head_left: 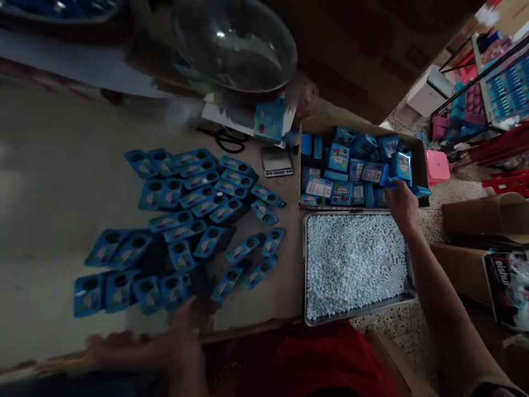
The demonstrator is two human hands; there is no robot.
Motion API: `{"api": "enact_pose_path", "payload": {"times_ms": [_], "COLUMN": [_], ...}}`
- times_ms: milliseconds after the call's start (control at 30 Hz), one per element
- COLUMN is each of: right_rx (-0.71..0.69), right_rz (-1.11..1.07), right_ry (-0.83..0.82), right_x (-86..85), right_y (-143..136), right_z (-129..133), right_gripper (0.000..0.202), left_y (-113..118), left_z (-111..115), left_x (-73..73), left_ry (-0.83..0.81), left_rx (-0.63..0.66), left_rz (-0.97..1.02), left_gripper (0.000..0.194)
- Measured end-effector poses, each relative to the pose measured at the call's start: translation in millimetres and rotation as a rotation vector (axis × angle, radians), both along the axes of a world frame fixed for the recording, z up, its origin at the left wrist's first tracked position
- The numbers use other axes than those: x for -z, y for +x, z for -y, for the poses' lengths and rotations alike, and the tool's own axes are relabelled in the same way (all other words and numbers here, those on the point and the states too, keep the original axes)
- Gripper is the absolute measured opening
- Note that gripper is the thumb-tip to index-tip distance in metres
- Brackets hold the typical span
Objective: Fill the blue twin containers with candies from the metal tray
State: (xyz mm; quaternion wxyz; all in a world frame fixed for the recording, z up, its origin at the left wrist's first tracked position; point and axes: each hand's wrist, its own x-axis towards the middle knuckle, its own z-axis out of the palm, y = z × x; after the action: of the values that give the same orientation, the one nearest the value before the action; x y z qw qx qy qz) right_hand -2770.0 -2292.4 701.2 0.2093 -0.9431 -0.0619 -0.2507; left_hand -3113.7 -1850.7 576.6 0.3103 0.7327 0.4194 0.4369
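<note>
My right hand (401, 205) is closed on a small blue carton (395, 181) at the front right of an open cardboard box (362, 125). That box holds many similar printed blue cartons. Below it, a metal tray (355, 316) is filled with small pale blue and white pellets (351, 264), and my right forearm passes over its right side. My left hand (165, 344), blurred, is at the table's front edge with thumb and fingers apart, and nothing shows in it. Just beyond it stand rows of blue cartons (124, 289) with dark round openings on top.
A small digital scale (276, 161) and black-handled scissors (229, 142) lie behind the cartons. A large clear bowl (235, 44) stands at the back. A big cardboard box (363, 49) rises behind the carton box. Shelving (475, 82) and brown boxes (460, 273) are at right.
</note>
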Motion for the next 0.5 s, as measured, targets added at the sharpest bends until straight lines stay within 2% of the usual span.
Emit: {"api": "enact_pose_path", "payload": {"times_ms": [33,67,100,133,167,200,233,300,367,400,433,500], "right_rx": [0.086,0.169,0.241,0.297,0.334,0.357,0.373,0.399,0.413,0.416,0.415,0.395], "right_rz": [-0.082,-0.147,-0.19,-0.214,-0.225,-0.225,-0.224,-0.235,-0.284,-0.314,-0.336,-0.324], "right_ry": [-0.025,-0.047,-0.059,-0.058,-0.046,-0.027,-0.004,0.049,0.11,0.145,0.183,0.281], "right_x": [-4.6,-7.4,-8.6,-8.5,-7.4,-5.8,-3.8,-0.2,2.8,4.4,6.5,12.8], "right_y": [10,18,24,28,32,35,37,40,44,47,50,54], "right_z": [-5,-12,-19,-27,-35,-43,-50,-61,-69,-71,-72,-72], "right_gripper": [0.043,0.047,0.051,0.056,0.059,0.06,0.06,0.059,0.056,0.054,0.052,0.045], "left_y": [1,12,34,68,110,160,214,320,407,439,462,484], "left_z": [1,3,8,17,31,48,68,111,146,157,164,164], "left_x": [-11.6,-27.8,-47.6,-69.7,-92.4,-114.0,-133.2,-160.0,-169.6,-169.0,-165.8,-156.4], "left_ry": [0.077,0.167,0.264,0.353,0.437,0.497,0.52,0.482,0.352,0.255,0.151,-0.003], "left_rx": [-0.061,-0.065,-0.001,0.13,0.294,0.486,0.646,0.808,0.873,0.879,0.871,0.845], "left_rz": [0.068,0.135,0.185,0.192,0.192,0.158,0.091,-0.062,-0.232,-0.298,-0.334,-0.342], "left_gripper": [0.112,0.094,0.073,0.055,0.037,0.03,0.03,0.035,0.059,0.068,0.074,0.074]}}
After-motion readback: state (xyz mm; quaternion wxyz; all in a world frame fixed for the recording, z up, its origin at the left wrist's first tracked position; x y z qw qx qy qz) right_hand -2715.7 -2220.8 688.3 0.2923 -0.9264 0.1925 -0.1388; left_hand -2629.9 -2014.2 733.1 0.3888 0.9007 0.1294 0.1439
